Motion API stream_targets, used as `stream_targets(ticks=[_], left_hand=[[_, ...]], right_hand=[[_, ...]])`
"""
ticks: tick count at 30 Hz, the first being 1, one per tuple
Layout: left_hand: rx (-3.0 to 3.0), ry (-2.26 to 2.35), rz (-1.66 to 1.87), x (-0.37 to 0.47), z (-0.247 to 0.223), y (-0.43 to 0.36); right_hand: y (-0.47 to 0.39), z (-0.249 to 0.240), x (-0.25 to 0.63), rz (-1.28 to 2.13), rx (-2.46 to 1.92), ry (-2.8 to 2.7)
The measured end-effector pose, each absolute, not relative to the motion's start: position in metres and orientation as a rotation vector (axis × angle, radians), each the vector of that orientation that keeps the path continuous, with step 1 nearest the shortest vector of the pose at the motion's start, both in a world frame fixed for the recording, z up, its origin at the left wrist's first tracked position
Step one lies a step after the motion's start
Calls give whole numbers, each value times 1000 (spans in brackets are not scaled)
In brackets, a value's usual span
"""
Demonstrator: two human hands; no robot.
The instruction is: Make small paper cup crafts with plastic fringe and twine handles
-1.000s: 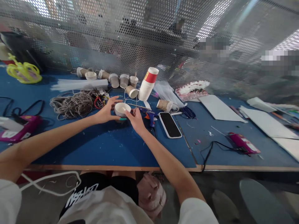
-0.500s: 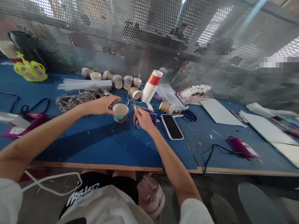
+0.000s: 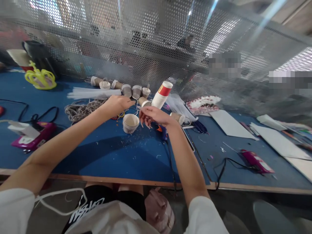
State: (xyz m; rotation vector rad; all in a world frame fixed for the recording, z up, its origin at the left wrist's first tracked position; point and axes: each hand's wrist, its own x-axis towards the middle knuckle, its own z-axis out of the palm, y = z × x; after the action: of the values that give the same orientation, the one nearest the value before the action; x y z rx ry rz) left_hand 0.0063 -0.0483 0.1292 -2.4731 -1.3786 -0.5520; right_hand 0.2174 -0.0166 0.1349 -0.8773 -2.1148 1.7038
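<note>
A small paper cup (image 3: 131,126) with a pale wrapped outside stands upright on the blue tabletop, and neither hand grips it. My left hand (image 3: 120,104) is behind and left of the cup, its fingers drawn together near a loose white string (image 3: 136,105); what they hold, if anything, is hidden. Just right of the cup's rim hovers my right hand (image 3: 156,116), palm down with its fingers apart and drooping, nothing visible in them. Behind it leans a stack of white paper cups (image 3: 159,99) with a red top one. A blue glue gun (image 3: 162,132) lies under my right wrist.
Several twine-wrapped cups (image 3: 126,90) line the back by a perforated metal screen (image 3: 146,48). Grey cord (image 3: 81,112) and translucent sheets (image 3: 94,93) lie left. My right forearm partly covers a phone (image 3: 190,141). White boards (image 3: 231,123) and a purple box with a cable (image 3: 257,161) are at right.
My left hand has left the cup's side and moved behind it. My right hand has lifted and spread its fingers; the thin tool it held is out of sight. The view has shifted slightly.
</note>
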Motion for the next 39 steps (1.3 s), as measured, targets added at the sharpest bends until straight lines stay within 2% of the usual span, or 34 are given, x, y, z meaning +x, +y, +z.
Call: stream_targets(ticks=[4,9,22,30,39], left_hand=[[-2432,-1459,-312,9,135,-54],[-2349,-1560,-271,11,139,-56],[-2417,-1560,-594,3,113,-29],[-2436,-1735,-828,2,116,-32],[-2623,-1852,-939,5,115,-37]], right_hand=[[-6,126,206,1652,-769,-2067],[1,120,202,1717,-644,-1912],[2,118,203,1867,-643,-1667],[6,114,202,1848,-707,-1653],[8,112,206,1875,-644,-1579]])
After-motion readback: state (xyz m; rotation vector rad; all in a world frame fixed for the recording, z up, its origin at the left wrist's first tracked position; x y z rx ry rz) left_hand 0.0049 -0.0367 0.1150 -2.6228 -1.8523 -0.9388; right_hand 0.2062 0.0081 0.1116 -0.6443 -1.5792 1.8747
